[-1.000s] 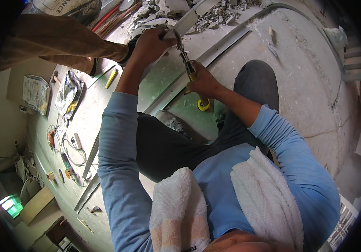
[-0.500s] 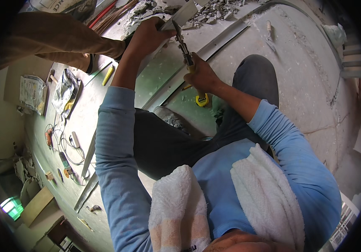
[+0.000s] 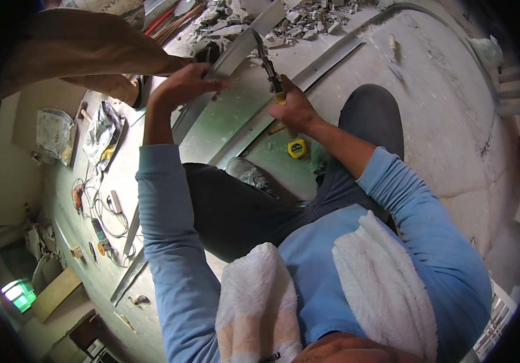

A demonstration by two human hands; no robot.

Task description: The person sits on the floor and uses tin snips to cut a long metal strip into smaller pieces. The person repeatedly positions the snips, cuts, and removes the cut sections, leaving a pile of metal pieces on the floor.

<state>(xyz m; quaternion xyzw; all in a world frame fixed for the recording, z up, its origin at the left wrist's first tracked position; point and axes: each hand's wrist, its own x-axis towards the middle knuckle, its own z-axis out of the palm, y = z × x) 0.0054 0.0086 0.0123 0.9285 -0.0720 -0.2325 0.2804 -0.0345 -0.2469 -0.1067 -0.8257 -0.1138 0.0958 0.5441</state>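
My right hand (image 3: 296, 110) is closed round the yellow grips of a pair of metal snips (image 3: 267, 65). Their jaws meet the edge of a long, thin metal channel (image 3: 240, 53), which slants up and away in front of me. My left hand (image 3: 184, 86) is at the channel's left side, with its fingers stretched across it and apart, somewhat blurred. Below the snips, a yellow tape measure (image 3: 296, 148) lies on the floor near my foot, with a short pencil (image 3: 276, 130) beside it. Another metal channel (image 3: 326, 62) rests on the floor beyond my right hand.
Broken rubble (image 3: 308, 21) is heaped at the far side. Another person's brown-trousered leg (image 3: 102, 51) stands at far left. Plastic bags (image 3: 104, 134), an orange drill (image 3: 77, 196), an angle grinder (image 3: 99, 236) and cords lie left. A trowel (image 3: 394, 54) lies at far right.
My left hand has moved down and left along the channel, its fingers loosening from their grip. The snips stay in my right hand against the channel. The view has shifted slightly.
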